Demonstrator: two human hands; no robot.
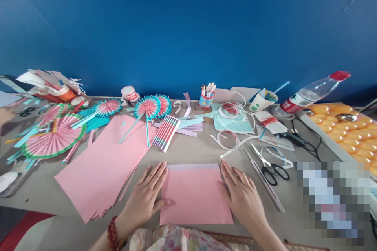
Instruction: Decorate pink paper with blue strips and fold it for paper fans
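Note:
A pink paper sheet (194, 194) lies folded on the grey table in front of me, a pale strip showing along its far edge. My left hand (147, 196) lies flat on its left edge, fingers stretched out and together. My right hand (240, 196) lies flat on its right edge, fingers extended. Neither hand grips anything. A red bead bracelet (112, 233) circles my left wrist.
A stack of pink sheets (103, 164) lies left. Paper fans (54, 133) (149, 108) and a pleated strip (166, 131) sit behind. Scissors (272, 168), a ruler (265, 182), tape rolls (229, 110), a pen cup (206, 100), a bottle (312, 92) and an orange tray (344, 129) stand right.

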